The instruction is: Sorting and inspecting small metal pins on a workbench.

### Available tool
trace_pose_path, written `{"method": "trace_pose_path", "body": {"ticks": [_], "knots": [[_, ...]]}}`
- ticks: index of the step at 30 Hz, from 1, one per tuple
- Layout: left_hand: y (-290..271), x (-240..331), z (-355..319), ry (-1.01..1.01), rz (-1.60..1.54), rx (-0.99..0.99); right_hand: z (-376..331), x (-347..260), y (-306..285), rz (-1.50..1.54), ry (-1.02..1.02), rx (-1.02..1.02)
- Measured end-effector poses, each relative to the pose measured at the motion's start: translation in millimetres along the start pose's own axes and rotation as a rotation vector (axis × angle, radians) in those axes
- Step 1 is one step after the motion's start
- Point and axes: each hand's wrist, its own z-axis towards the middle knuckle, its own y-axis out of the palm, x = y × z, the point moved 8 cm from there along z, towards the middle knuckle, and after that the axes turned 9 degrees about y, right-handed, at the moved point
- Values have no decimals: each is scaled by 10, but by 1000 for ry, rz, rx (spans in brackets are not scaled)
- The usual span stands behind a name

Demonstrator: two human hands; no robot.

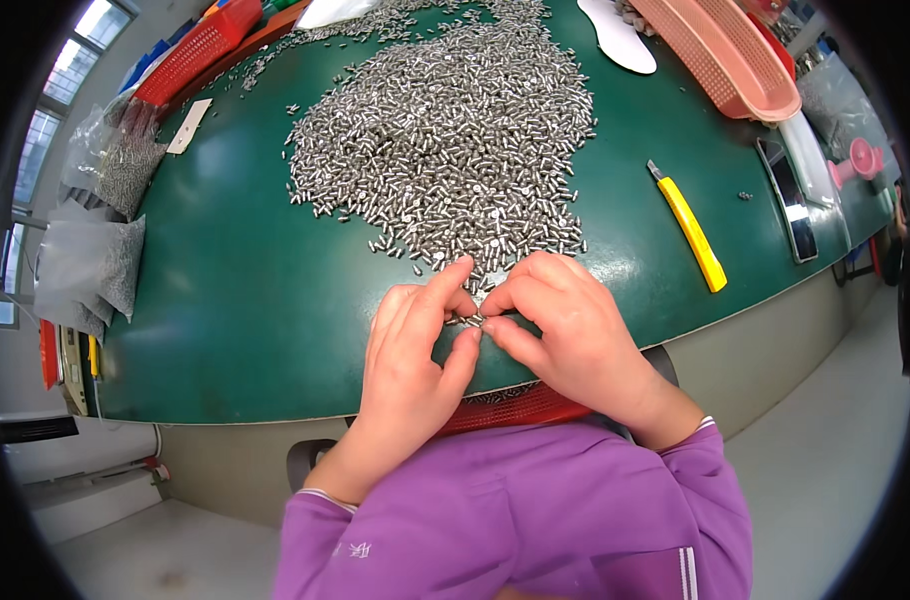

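A big heap of small silver metal pins (455,130) lies spread on the green table (245,300). At the near edge of the heap my left hand (415,350) and my right hand (565,330) meet fingertip to fingertip. Between thumbs and forefingers they pinch a few of the small pins (472,320). Both forearms wear purple sleeves. Under my wrists, at the table's near edge, a red basket (520,408) shows partly, with pins in it.
A yellow utility knife (690,225) lies to the right, a dark phone (787,200) beyond it. A pink perforated tray (725,55) sits at the back right, a red basket (200,45) at the back left. Clear bags of pins (115,200) lie at the left edge.
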Motion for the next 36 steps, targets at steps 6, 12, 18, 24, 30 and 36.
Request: {"method": "trace_pose_path", "body": {"ticks": [6, 12, 18, 24, 30, 36], "knots": [[1, -19, -18, -17, 1, 7, -14, 4, -19, 20, 0, -30], [-14, -50, -5, -28, -34, -12, -7, 27, -5, 28, -10, -35], [-24, -27, 5, -15, -36, -5, -9, 1, -2, 23, -23, -40], [-19, -18, -4, 0, -2, 8, -10, 5, -1, 26, -27, -57], [-18, -9, -11, 8, 26, 22, -16, -7, -2, 31, -43, -76], [-16, -6, -17, 15, 25, 1, -12, -12, -2, 0, 9, -83]]}}
